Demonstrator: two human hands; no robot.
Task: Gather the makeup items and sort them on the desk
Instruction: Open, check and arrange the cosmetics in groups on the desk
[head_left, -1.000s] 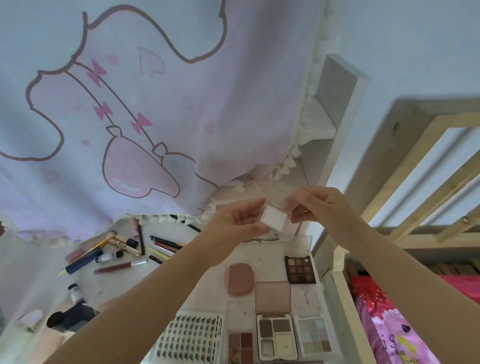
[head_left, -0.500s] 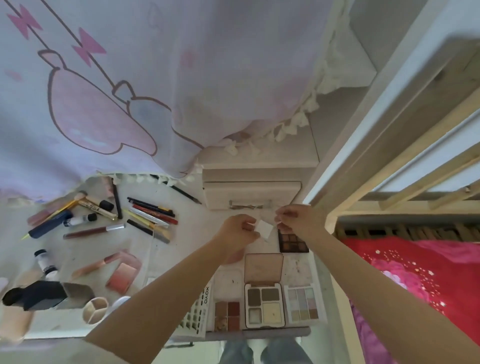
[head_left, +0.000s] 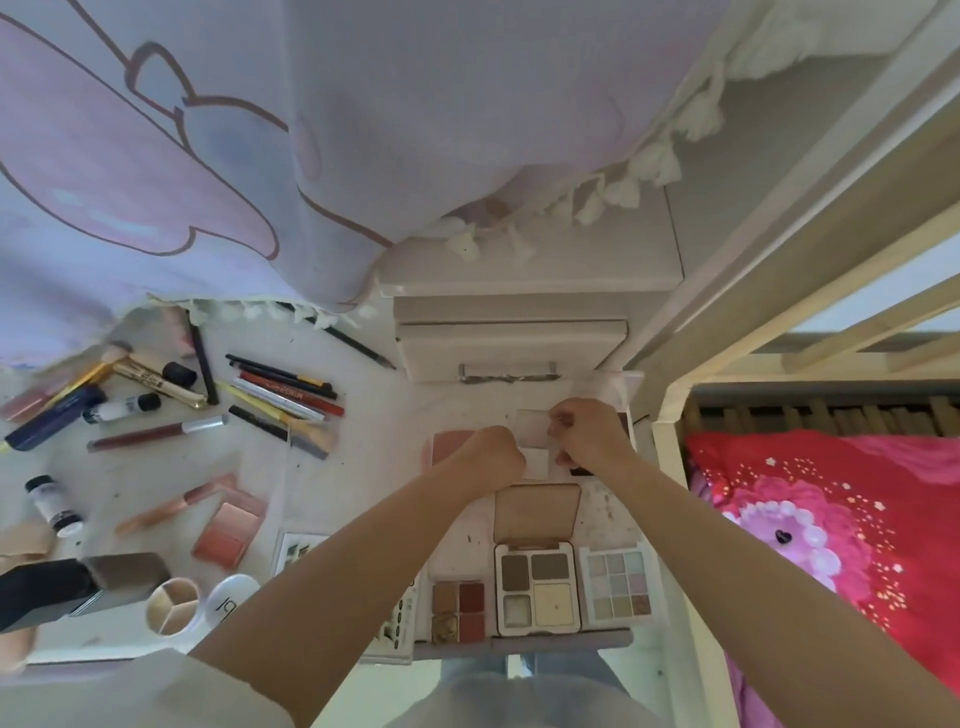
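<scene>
Frame centre: both hands low over desk (head_left: 363, 467). Left hand (head_left: 491, 454) and right hand (head_left: 589, 436) each pinch the small compact (head_left: 535, 451) between them, lid hinged up; palette row lies just nearer.

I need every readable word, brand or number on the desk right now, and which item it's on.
"bl" or similar: two dark letters on the round white lid, partly cut off, uncertain.
Red pencil: dark print along the barrel, too blurred to read.
Gold tube: dark lettering, too blurred.
White tube: dark label, too small.
Lash card: print mostly hidden by the arm.
Nothing else carries legible text.
</scene>
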